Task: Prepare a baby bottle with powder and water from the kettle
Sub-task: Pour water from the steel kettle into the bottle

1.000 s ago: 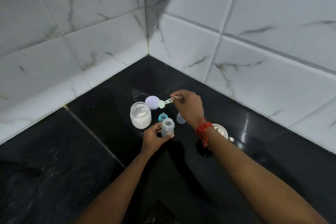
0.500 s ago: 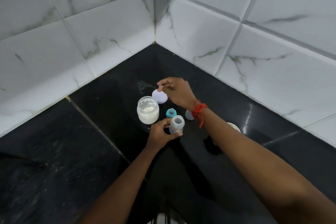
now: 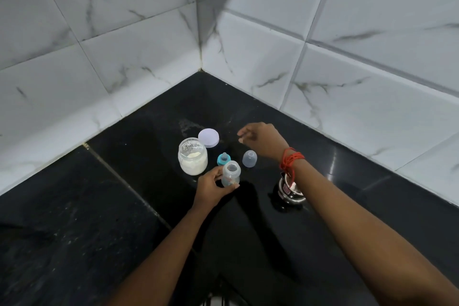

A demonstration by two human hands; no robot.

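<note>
Left hand [image 3: 211, 185] wraps its fingers around the open bottle [image 3: 231, 173], upright on the black tabletop [image 3: 139, 181], likely to steady it for filling. Right hand [image 3: 263, 138] hovers empty above the tabletop near the lid [image 3: 208, 137], fingers loosely spread, holding nothing. Powder jar [image 3: 192, 156] stands uncapped just left of the bottle, teat [image 3: 223, 158] and cap [image 3: 249, 158] behind it, kettle [image 3: 289, 190] under the right forearm, within reach for pouring.
</note>
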